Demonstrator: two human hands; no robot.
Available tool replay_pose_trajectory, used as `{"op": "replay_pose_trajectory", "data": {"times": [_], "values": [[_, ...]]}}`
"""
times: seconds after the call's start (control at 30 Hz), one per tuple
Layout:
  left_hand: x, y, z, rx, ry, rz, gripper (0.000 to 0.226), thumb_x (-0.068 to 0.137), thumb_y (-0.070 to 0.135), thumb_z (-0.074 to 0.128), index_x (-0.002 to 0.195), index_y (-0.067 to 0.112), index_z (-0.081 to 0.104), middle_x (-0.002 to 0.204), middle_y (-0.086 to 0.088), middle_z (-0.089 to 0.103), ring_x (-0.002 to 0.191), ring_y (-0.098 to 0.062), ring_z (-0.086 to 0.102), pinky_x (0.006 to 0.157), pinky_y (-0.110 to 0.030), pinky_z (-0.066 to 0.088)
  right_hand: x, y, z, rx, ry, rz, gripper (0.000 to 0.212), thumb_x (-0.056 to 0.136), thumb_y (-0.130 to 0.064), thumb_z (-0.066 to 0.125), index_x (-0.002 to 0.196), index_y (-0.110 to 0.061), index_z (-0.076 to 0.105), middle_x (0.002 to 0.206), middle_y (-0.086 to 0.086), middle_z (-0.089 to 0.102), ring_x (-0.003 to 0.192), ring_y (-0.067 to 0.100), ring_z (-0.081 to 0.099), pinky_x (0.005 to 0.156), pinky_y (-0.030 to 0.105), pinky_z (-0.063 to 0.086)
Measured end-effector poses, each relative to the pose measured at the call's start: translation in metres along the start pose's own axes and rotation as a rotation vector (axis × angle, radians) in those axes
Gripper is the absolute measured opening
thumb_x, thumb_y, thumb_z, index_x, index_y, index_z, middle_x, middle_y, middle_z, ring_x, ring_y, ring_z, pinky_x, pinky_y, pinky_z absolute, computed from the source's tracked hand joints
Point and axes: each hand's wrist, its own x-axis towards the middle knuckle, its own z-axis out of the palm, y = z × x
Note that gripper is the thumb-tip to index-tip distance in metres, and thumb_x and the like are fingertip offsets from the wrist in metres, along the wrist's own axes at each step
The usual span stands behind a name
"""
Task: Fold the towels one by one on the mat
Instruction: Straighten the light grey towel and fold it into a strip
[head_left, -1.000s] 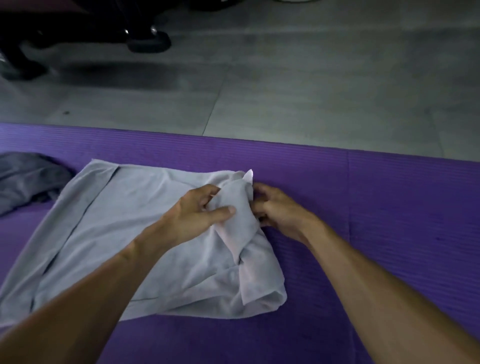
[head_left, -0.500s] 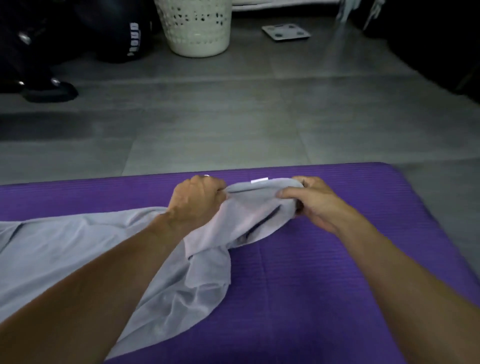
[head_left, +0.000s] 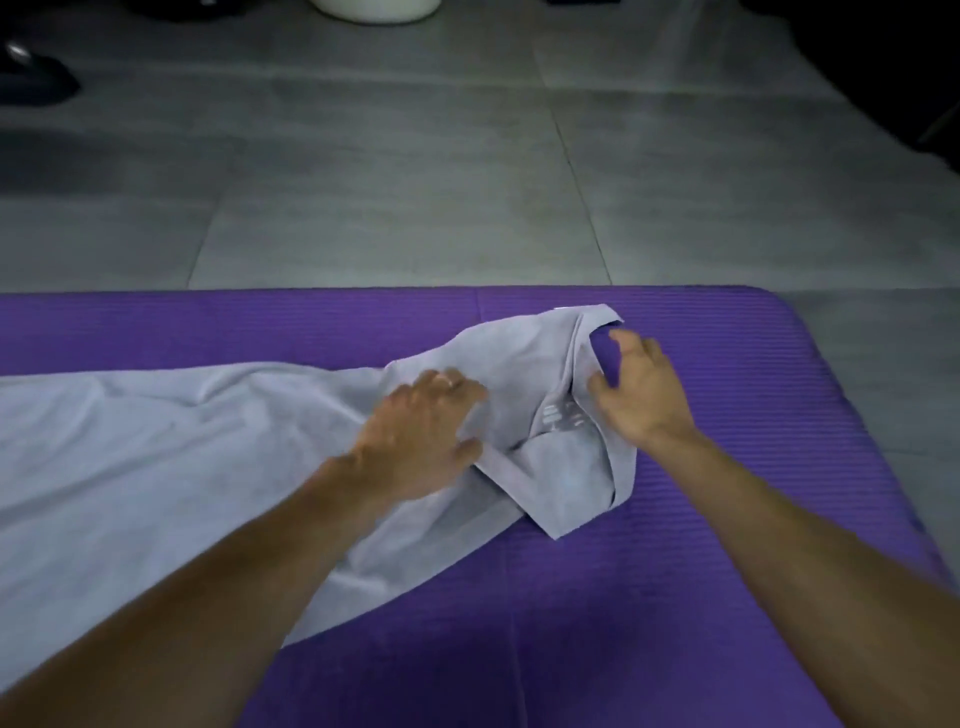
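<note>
I've let the bunched towel (head_left: 218, 452) drop onto the mat (head_left: 675, 597); my left hand (head_left: 415, 441) presses it flat, fingers spread, my right hand (head_left: 639, 395) loosely open at its rumpled right edge.

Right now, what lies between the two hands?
Head view: bunched grey towel with a pale printed mark spans the gap between left hand and right hand.

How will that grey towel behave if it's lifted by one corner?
Probably floppy: the towel lies creased, with its right end bunched under the left hand and right hand. Likely light for its size, since it looks thin. It would probably drag rather than glide on the ribbed mat.
</note>
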Motion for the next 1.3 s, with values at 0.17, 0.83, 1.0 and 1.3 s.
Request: {"op": "replay_pose_trajectory", "data": {"times": [0.17, 0.83, 1.0, 1.3], "values": [[-0.04, 0.003, 0.059, 0.169, -0.013, 0.052, 0.084, 0.068, 0.036, 0.078, 0.141, 0.023, 0.04, 0.14, -0.006, 0.05, 0.132, -0.031, 0.045, 0.105, -0.052, 0.038, -0.067, 0.033, 0.017, -0.095, 0.031, 0.052, 0.053, 0.084, -0.043, 0.064, 0.126, -0.012, 0.054, 0.12, 0.01, 0.05, 0.111, 0.034, 0.051, 0.089, 0.047, 0.047], [-0.108, 0.127, 0.103, 0.172, -0.186, 0.105, 0.034, 0.079, 0.017, 0.067, 0.113, 0.02, 0.062, 0.103, 0.0, 0.062, 0.095, -0.021, 0.062, 0.082, -0.035, 0.052, -0.172, 0.142, 0.0, 0.689, -0.055, 0.722, 0.029, 0.084, -0.027, 0.073, 0.105, -0.013, 0.059, 0.086, 0.003, 0.066, 0.072, 0.02, 0.063, 0.062, 0.035, 0.056], [-0.114, 0.136, 0.102, 0.09, -0.22, 0.188, 0.022, 0.096, 0.018, 0.046, 0.11, 0.021, 0.063, 0.103, 0.004, 0.062, 0.097, -0.013, 0.059, 0.081, -0.03, 0.052, -0.189, 0.147, -0.011, 0.715, 0.122, 0.728, 0.015, 0.088, -0.004, 0.054, 0.076, -0.003, 0.064, 0.068, 0.012, 0.059, 0.055, 0.017, 0.054, 0.062, 0.037, 0.052], [-0.119, 0.138, 0.12, -0.012, -0.271, 0.239, 0.045, 0.092, 0.051, 0.033, 0.114, 0.025, 0.062, 0.118, 0.004, 0.055, 0.11, -0.016, 0.055, 0.091, -0.032, 0.047, -0.212, 0.158, -0.02, 0.095, 0.017, 0.679, 0.032, 0.083, -0.03, 0.065, 0.112, -0.016, 0.062, 0.115, 0.011, 0.06, 0.114, 0.035, 0.052, 0.095, 0.042, 0.042]]}}
